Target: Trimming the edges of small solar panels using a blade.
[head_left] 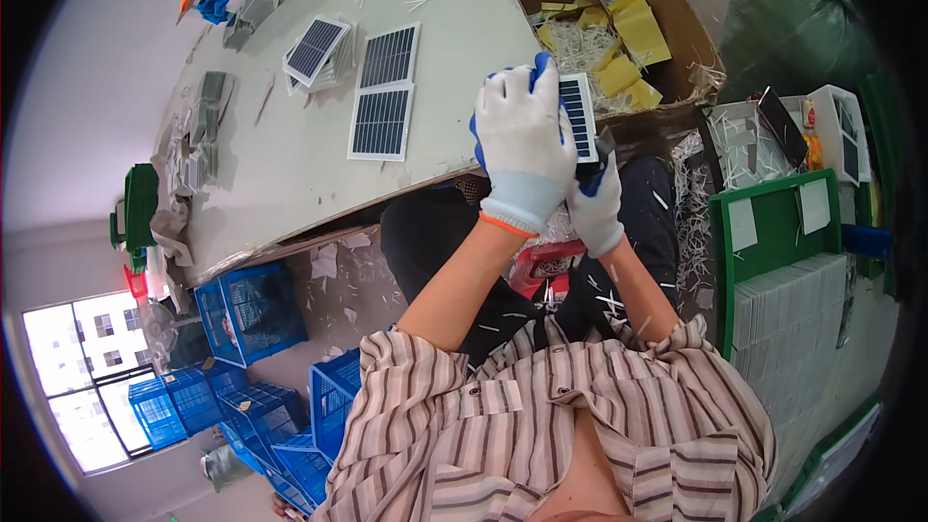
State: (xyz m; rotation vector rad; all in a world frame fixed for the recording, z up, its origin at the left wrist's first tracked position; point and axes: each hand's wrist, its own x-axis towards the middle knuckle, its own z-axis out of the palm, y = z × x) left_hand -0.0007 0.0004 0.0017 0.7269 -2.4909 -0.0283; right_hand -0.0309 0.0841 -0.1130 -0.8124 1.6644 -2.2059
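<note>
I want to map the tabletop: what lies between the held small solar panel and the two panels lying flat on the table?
Only bare table separates the held panel from the flat panels, seen in the head view.

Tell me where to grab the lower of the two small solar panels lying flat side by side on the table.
Take the lower solar panel by its two long white edges, coming from above at the table edge side. It lies flat, face up, with the other panel tight against its far end.
</note>
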